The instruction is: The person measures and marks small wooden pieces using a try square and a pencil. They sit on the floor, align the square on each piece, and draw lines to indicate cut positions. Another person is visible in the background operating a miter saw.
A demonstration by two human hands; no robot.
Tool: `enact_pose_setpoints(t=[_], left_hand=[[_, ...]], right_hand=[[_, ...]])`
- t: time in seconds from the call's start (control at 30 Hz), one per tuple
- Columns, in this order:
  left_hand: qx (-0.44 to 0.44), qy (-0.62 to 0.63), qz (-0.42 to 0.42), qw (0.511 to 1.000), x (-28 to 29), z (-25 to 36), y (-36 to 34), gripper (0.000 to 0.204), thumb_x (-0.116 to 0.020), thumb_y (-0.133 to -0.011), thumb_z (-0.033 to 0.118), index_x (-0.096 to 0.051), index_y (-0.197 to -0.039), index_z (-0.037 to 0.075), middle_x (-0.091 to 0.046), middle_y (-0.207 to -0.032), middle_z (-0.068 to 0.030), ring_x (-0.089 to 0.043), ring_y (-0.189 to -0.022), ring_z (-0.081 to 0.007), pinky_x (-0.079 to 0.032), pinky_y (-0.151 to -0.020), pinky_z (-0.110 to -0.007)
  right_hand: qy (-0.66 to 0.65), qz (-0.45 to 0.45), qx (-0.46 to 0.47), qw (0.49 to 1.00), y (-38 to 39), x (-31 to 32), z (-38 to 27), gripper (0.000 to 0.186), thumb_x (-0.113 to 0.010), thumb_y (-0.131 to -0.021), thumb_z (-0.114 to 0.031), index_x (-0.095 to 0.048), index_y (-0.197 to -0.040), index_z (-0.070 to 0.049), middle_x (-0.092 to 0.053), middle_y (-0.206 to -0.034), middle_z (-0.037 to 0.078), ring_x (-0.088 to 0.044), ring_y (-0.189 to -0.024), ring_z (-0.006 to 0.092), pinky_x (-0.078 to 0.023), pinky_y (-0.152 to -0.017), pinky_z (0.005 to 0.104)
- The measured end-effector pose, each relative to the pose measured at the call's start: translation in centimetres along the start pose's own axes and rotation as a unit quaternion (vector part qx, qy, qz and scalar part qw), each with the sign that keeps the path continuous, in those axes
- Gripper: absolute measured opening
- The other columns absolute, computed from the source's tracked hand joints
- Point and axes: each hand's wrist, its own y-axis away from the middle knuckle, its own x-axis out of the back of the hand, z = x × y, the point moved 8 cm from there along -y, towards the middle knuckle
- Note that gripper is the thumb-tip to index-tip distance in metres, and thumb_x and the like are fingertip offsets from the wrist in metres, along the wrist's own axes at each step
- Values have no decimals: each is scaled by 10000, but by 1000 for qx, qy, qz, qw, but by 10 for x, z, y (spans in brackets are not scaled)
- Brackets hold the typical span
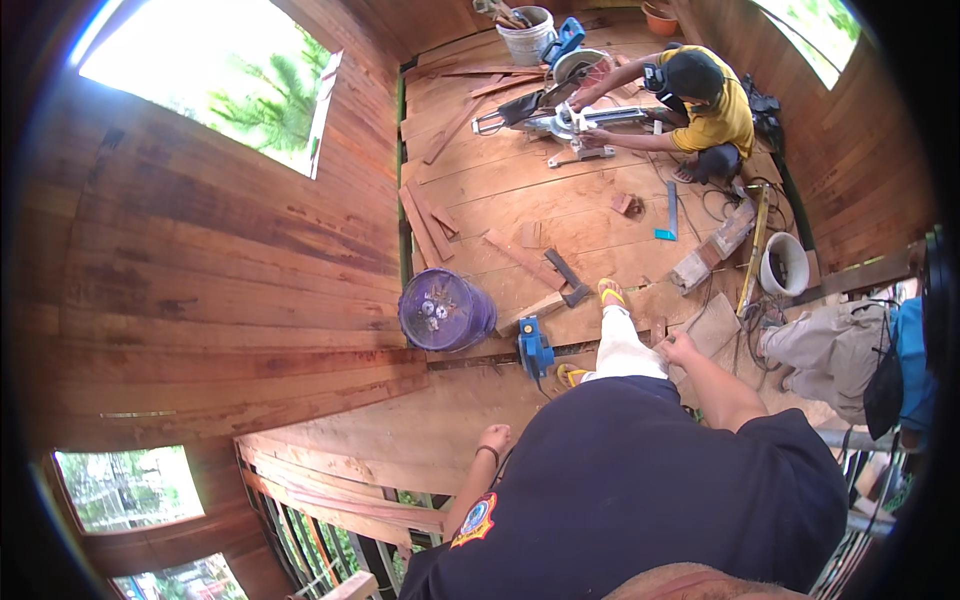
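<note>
My left hand (pixel 494 437) hangs beside my dark shirt, fingers curled into a fist, with a dark band at the wrist. No object shows in it. In front of my right thigh is my right hand (pixel 680 348), its fingers bent together. Whatever they hold, if anything, is too small to make out. A small piece of brown wood (pixel 657 330) lies just past it. Left of my feet stands a blue power tool (pixel 535 346) with a cord. Ahead of it lie a pale wood block (pixel 530 312) and a dark hammer-like tool (pixel 568 277).
A purple bucket (pixel 447 310) stands by the left wall. Ahead, a person in yellow (pixel 725 115) crouches with both hands at a mitre saw (pixel 575 120). Rightward are a try square (pixel 671 210), yellow level (pixel 755 250), white bucket (pixel 785 265), loose cords and another person's grey trousers (pixel 830 355).
</note>
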Motion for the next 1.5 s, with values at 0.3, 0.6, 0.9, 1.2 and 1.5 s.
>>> enact_pose_setpoints(t=[0.3,0.6,0.9,1.2,1.5], left_hand=[[-63,178,-22,982,-46,15,-40,112,-599,-933,123,-606,-1014,45,-555,-750,0,-529,-623,-111,-463,-550,-262],[0,136,-60,989,-52,-33,-34,123,-584,-905,124,-646,-818,61,-528,-660,17,-507,-576,-102,-424,-505,-261],[25,198,16,980,-61,-62,-21,111,-604,-902,148,-654,-865,56,-576,-709,0,-537,-623,-108,-443,-550,-265],[20,226,3,974,-71,-62,-22,96,-590,-906,141,-639,-897,58,-562,-719,-9,-531,-621,-122,-455,-557,-273],[26,177,-13,984,-67,-61,-30,119,-602,-895,142,-641,-971,59,-601,-799,-32,-583,-696,-158,-517,-617,-315]], right_hand=[[-34,-37,14,999,12,28,-12,159,-600,-910,-128,-577,-1051,-57,-607,-723,87,-578,-512,166,-451,-435,303],[-65,-59,29,996,19,43,-65,200,-602,-903,-127,-589,-1082,-38,-631,-765,101,-608,-540,173,-490,-464,297],[31,-50,64,996,24,43,-85,275,-657,-847,-200,-654,-1036,-1,-704,-785,151,-687,-584,202,-543,-552,349],[30,-66,94,993,8,31,-87,300,-655,-849,-208,-637,-1069,-5,-698,-775,152,-679,-597,202,-535,-537,343],[55,-56,78,994,18,39,-80,318,-661,-864,-200,-621,-1077,32,-700,-791,160,-677,-574,211,-536,-523,344]])
